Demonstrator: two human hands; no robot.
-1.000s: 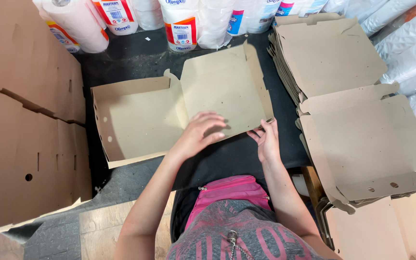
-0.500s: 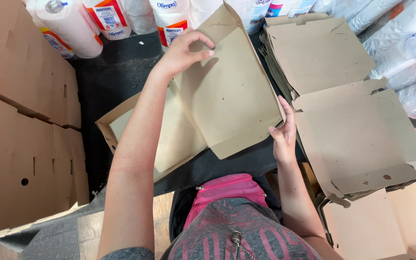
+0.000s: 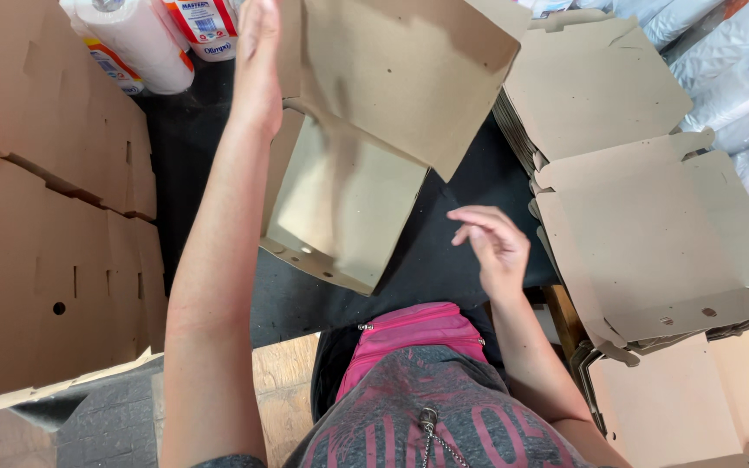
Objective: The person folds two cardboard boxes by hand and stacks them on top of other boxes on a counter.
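Note:
A half-folded brown cardboard box hangs in the air above the black table, its lid flap up and its tray part tilted down toward me. My left hand grips the box at its upper left edge, arm stretched forward. My right hand hovers below and to the right of the box, fingers apart, touching nothing.
Stacks of flat unfolded box blanks lie to the right. Folded brown boxes are piled on the left. Wrapped paper rolls stand along the far edge, and more white packs sit at the upper right.
The left hand has lifted the box up off the table and tilted it. The right hand has let go of the lid's edge and now hangs free.

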